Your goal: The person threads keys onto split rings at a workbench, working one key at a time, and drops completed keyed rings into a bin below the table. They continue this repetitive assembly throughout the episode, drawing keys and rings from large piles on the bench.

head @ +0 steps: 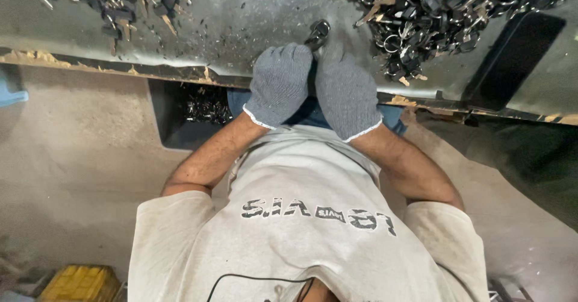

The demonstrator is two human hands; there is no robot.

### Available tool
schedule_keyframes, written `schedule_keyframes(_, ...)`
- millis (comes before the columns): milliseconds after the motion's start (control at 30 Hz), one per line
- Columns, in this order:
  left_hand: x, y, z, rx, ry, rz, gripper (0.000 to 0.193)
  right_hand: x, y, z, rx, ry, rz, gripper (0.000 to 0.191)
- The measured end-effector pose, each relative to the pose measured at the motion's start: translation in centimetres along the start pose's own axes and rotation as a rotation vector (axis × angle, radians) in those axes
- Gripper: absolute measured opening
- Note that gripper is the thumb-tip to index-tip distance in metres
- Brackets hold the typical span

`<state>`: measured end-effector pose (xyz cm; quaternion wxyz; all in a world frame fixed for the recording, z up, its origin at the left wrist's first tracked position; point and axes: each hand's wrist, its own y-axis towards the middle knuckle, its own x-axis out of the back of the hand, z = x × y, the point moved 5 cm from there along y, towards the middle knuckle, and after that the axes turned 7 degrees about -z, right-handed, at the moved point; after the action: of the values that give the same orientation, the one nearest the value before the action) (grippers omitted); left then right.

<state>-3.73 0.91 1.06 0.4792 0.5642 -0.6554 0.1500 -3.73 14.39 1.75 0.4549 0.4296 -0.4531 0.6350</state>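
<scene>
My left hand (pixel 280 84) and my right hand (pixel 346 94), both in grey knit gloves, are pressed side by side at the near edge of a worn metal table (pixel 241 31). Their fingertips close together on a small dark metal piece with a ring (pixel 318 33), which sticks out just above the gloves. Most of that piece is hidden by the fingers. A big heap of black keys and key rings (pixel 433 19) lies right of the hands on the table. A second, smaller heap of black parts (pixel 120 1) lies at the far left.
Small dark chips litter the table between the heaps. A black flat tray (pixel 512 55) sits at the table's right. Below the table edge an open bin (pixel 205 106) holds dark shiny parts. A yellow crate (pixel 81 283) stands on the dusty floor at lower left.
</scene>
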Motion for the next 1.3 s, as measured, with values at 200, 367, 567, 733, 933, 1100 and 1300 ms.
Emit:
schedule_keyframes(200,0.8,1.0,-0.1,0.068,0.022,0.074,0.014,2.5,1.0,0.1,0.287,0.195,-0.059,0.056)
schedule_keyframes(367,3.0,1.9,1.3,0.284,-0.050,0.227,0.021,4.2,-0.1,-0.6,0.137,0.358,-0.043,0.059)
schedule_keyframes(567,3.5,6.7,1.1,0.011,-0.160,0.016,0.020,2.7,-0.3,2.2,0.210,0.281,0.139,0.056)
schedule_keyframes(733,2.4,5.6,1.4,-0.012,-0.371,0.043,0.019,3.4,0.1,-1.4,-0.057,0.118,-0.023,0.040)
schedule_keyframes(933,1.5,2.8,1.2,-0.050,-0.126,-0.080,0.019,3.3,0.0,-0.6,0.137,0.091,-0.271,0.047)
schedule_keyframes(1100,0.9,3.0,1.6,-0.080,-0.082,-0.019,0.017,1.9,0.7,0.1,0.059,-0.099,-0.124,0.033)
schedule_keyframes(1300,0.7,2.9,1.7,-0.074,-0.067,-0.012,0.017,2.9,1.2,-1.9,0.048,0.266,-0.145,0.033)
